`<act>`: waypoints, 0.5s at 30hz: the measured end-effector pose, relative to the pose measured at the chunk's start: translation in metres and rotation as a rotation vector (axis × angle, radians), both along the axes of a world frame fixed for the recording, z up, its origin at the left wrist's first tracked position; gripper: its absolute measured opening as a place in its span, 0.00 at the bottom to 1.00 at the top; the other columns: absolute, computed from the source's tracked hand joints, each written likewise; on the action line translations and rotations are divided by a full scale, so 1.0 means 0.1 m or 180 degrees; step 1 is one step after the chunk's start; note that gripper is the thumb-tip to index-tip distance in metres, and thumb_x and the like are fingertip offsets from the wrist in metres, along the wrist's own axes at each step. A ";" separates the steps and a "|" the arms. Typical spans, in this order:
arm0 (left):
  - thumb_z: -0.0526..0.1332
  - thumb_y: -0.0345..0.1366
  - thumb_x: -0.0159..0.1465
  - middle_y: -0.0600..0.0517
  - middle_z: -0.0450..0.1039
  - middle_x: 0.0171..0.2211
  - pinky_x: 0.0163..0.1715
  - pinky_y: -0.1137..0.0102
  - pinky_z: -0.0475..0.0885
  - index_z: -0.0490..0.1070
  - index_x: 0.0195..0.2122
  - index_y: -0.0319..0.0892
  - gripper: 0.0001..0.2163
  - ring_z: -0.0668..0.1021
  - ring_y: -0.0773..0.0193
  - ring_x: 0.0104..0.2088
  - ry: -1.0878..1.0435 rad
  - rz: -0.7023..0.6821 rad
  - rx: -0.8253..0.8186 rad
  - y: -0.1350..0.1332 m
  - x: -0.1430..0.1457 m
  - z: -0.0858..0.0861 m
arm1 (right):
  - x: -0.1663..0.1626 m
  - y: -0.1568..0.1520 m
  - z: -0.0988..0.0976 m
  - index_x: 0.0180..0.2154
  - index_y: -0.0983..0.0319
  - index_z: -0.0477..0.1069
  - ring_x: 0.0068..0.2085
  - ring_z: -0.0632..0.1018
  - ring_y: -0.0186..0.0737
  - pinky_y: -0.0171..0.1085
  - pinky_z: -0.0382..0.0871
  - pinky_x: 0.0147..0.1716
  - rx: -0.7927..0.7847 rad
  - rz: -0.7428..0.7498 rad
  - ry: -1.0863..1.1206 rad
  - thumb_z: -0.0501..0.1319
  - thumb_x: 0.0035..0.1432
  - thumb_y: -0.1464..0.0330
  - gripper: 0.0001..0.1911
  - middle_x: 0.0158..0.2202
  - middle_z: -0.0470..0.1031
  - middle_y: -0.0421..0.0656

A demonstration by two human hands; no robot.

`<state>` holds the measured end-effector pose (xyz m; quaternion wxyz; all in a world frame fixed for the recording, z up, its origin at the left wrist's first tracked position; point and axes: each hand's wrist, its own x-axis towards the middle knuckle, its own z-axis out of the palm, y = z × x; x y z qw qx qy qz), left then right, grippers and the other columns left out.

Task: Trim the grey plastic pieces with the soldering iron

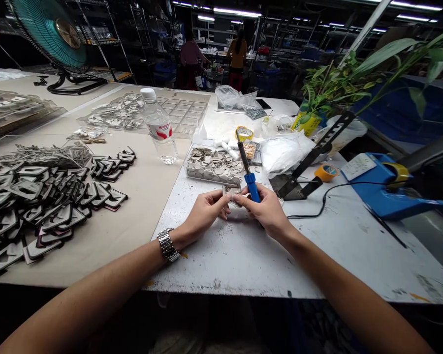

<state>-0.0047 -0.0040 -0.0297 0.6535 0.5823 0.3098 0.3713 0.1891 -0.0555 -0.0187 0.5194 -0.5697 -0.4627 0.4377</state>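
My left hand (205, 211), with a metal watch on its wrist, pinches a small flat grey piece (231, 191) above the white worktable (243, 255). My right hand (268, 210) is closed round the blue handle of a soldering iron (248, 173), whose dark tip points up and away from me, and its fingertips also touch the small piece. Both hands meet at the piece, just in front of a clear tray (214, 165) filled with several similar grey pieces.
A water bottle (158, 126) stands left of the tray. Piles of dark framed parts (51, 196) cover the beige mat at left. A blue soldering station (384, 184), tape roll (327, 172), black stand (306, 167), plastic bags, a plant and a fan surround the work spot. Two people stand far back.
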 end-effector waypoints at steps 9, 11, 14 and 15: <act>0.73 0.54 0.68 0.49 0.79 0.26 0.22 0.74 0.70 0.79 0.31 0.38 0.22 0.75 0.69 0.20 0.0365 0.0274 -0.0036 0.03 -0.19 0.09 | 0.15 -0.07 0.42 0.42 0.59 0.76 0.25 0.58 0.31 0.34 0.51 0.20 -0.0097 0.0249 0.0366 0.77 0.55 0.45 0.28 0.30 0.67 0.35; 0.73 0.54 0.68 0.49 0.80 0.26 0.21 0.75 0.69 0.79 0.32 0.38 0.21 0.74 0.70 0.19 0.0569 0.0413 -0.0065 0.03 -0.39 0.15 | 0.14 -0.23 0.46 0.50 0.58 0.77 0.27 0.62 0.32 0.34 0.55 0.21 -0.0062 0.0319 0.0292 0.72 0.62 0.45 0.27 0.38 0.74 0.40; 0.73 0.54 0.68 0.47 0.82 0.26 0.20 0.74 0.70 0.81 0.35 0.38 0.20 0.75 0.69 0.18 0.0844 0.0621 -0.0208 -0.06 -0.77 0.20 | 0.05 -0.56 0.36 0.58 0.54 0.76 0.30 0.70 0.37 0.37 0.64 0.27 -0.0118 0.0491 -0.0494 0.64 0.72 0.46 0.25 0.39 0.77 0.41; 0.73 0.54 0.68 0.46 0.83 0.27 0.21 0.73 0.71 0.81 0.36 0.38 0.20 0.76 0.68 0.18 0.0931 0.0667 -0.0251 -0.11 -0.90 0.20 | 0.00 -0.66 0.29 0.57 0.54 0.77 0.32 0.73 0.39 0.39 0.67 0.30 -0.0125 0.0516 -0.0843 0.62 0.73 0.46 0.23 0.37 0.77 0.41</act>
